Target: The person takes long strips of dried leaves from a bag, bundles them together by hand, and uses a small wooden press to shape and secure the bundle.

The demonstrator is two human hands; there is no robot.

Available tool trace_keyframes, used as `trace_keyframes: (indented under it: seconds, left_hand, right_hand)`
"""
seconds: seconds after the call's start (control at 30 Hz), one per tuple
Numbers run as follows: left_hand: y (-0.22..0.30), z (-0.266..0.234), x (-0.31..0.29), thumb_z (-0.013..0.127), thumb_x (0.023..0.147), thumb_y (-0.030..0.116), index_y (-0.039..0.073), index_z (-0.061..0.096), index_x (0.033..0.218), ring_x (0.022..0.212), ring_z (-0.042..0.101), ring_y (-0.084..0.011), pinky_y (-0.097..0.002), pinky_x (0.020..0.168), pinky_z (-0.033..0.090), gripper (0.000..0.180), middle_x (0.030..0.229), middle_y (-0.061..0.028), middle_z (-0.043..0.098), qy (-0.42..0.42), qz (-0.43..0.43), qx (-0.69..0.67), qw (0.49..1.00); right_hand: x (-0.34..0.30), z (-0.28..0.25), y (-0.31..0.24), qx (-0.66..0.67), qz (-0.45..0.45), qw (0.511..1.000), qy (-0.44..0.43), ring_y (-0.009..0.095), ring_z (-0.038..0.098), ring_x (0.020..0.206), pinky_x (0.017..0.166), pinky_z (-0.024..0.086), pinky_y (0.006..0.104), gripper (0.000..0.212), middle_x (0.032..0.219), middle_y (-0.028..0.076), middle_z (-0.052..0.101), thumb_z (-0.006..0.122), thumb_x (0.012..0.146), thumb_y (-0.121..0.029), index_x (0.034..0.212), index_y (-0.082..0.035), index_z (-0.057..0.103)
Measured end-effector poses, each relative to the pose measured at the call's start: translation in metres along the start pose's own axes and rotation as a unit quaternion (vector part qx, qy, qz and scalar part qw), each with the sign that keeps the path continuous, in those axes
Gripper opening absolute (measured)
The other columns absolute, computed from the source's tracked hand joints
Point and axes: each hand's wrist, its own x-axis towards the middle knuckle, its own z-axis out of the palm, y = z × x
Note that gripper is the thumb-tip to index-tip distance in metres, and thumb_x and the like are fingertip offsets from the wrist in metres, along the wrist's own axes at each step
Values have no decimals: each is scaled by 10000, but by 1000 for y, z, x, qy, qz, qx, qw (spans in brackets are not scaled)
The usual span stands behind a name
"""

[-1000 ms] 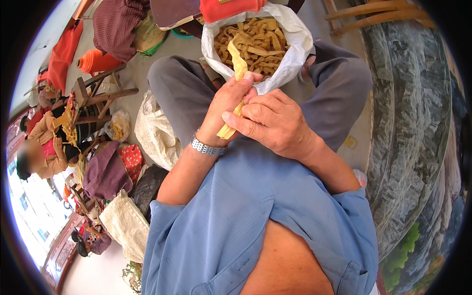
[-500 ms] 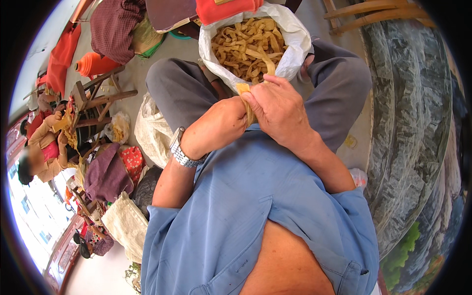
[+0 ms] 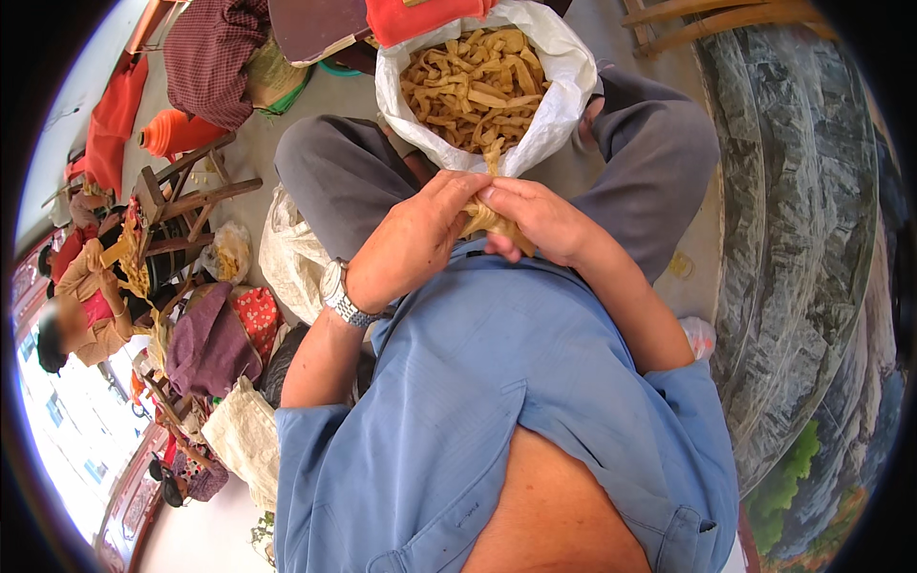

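Between my two hands is a yellowish-brown strip [image 3: 493, 157], one end reaching up toward the bag and a folded part showing under my fingers. My left hand [image 3: 413, 231] is closed on it from the left, thumb and fingers pinched together, a silver watch on that wrist. Closed on the same strip from the right is my right hand [image 3: 549, 222], its thumb nearly touching the left one. Just beyond them, between my knees, stands a white sack [image 3: 394, 110] with its rim rolled open. Many short tan knotted pieces [image 3: 478, 91] fill it. My fingers hide the middle of the strip.
Behind the sack are a red cloth [image 3: 430, 21] and a dark brown seat [image 3: 315, 29]. A wooden stool [image 3: 196, 196] and an orange thermos-like container [image 3: 181, 132] stand at left. Farther left a person [image 3: 91, 306] sits. A plastic-covered dark panel [image 3: 793, 239] runs along the right.
Both hands have turned and spread, thumbs now meeting above the strip. More of the strip shows bunched beneath the fingers. The view has shifted slightly.
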Motion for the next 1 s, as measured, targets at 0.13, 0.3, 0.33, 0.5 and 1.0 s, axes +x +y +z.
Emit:
trace_keyframes:
  seconds: [0.13,0.3,0.33,0.5,1.0]
  left_hand:
    - [-15,7,-1,582,923,10,9,582,1230,979,638,-359,-406,852,521,307,1047,-148,617,3,-31,9,999]
    - [-15,5,1,585,966,28,-3,582,1207,920,663,-195,-328,809,538,243,1016,-81,650,5,-133,-217,967]
    - [-12,3,0,588,973,37,-4,583,1202,915,661,-173,-317,800,542,232,1021,-73,651,-1,-189,-361,913]
    - [0,-9,-1,600,988,71,1,576,1179,847,647,-126,-273,760,546,204,1029,-61,646,-23,-241,-563,790]
    - [29,10,-9,598,1033,156,-7,622,1206,632,508,-40,-199,544,417,238,833,4,645,127,-215,-361,898]
  right_hand:
    - [1,-2,3,-125,-30,990,60,133,576,625,627,495,308,350,729,54,628,479,1060,-354,1034,-33,614]
    - [-21,16,-15,-294,-224,915,160,99,596,673,652,498,258,295,800,48,662,662,994,-318,990,-25,634]
    - [-25,18,-18,-283,-232,917,159,93,601,687,660,499,250,287,818,40,670,686,982,-304,990,-22,637]
    - [-25,8,-18,-63,-247,966,49,43,521,637,562,428,212,219,784,-18,634,689,987,-266,989,-49,657]
    - [-25,14,-19,-110,-234,965,45,56,438,638,567,400,237,225,742,-18,501,460,1090,-261,1123,-50,530]
